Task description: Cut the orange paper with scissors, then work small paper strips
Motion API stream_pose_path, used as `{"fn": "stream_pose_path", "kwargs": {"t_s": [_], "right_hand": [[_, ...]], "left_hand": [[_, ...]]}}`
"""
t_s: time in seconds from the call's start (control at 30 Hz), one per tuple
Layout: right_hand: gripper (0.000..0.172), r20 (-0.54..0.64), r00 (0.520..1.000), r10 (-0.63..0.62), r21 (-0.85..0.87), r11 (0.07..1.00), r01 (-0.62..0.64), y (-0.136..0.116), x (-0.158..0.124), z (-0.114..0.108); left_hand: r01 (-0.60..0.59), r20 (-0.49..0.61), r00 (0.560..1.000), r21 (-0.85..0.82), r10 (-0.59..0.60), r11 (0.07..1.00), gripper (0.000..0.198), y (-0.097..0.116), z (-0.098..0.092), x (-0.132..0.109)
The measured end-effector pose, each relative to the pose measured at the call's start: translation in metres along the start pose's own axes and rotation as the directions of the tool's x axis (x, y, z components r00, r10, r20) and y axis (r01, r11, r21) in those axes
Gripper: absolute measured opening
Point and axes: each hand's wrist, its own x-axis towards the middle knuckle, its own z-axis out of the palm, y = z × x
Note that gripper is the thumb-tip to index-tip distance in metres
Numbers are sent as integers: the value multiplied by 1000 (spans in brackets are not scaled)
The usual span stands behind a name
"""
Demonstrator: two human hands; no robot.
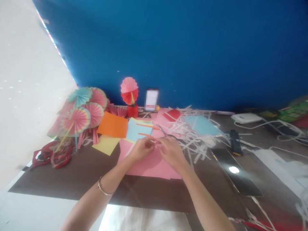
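Observation:
Both my hands meet over a stack of pink paper (pixel 149 165) on the dark table. My left hand (pixel 143 149) is closed, with thumb and fingertips pinched together around a thin orange paper strip (pixel 145 135). Facing it, my right hand (pixel 172 152) bends its fingers onto the near end of that strip; blur hides the exact grip. A second orange strip (pixel 147 126) lies just beyond, over a light blue sheet (pixel 136 130). Behind my right knuckles is a thin dark tool that looks like scissors (pixel 165 131), partly hidden.
Orange (pixel 113 125) and yellow paper (pixel 106 145) lie left, near folded paper fans (pixel 75 120). A paper flower stands in a red pot (pixel 132 111) beside a propped phone (pixel 151 100). White paper scraps (pixel 197 144), a black phone (pixel 237 173) and cables spread across the right.

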Motion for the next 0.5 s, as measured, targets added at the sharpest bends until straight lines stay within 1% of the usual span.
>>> {"fn": "stream_pose_path", "kwargs": {"t_s": [0.07, 0.17, 0.27, 0.37, 0.5], "right_hand": [[21, -25, 1000, -14, 23, 1000, 14, 0, 0, 1], [19, -128, 992, -1, 68, 998, 10, 1, -1, 3], [16, -254, 965, 69, 133, 990, -36, 1, -2, 3], [13, -306, 941, 142, 207, 975, -80, -2, -3, 2], [13, -305, 936, 175, 280, 956, -87, -9, -3, 2]], "left_hand": [[-6, -50, 999, 2, 6, 1000, 24, 0, 1, 1], [-6, -103, 995, -86, -3, 996, 22, 4, 3, 0], [-27, -96, 995, -170, 11, 985, 26, 12, 6, -2], [-45, -113, 993, -153, 28, 987, 28, 20, 9, -5], [-92, -191, 978, -61, 79, 994, 23, 24, 13, -7]]}}
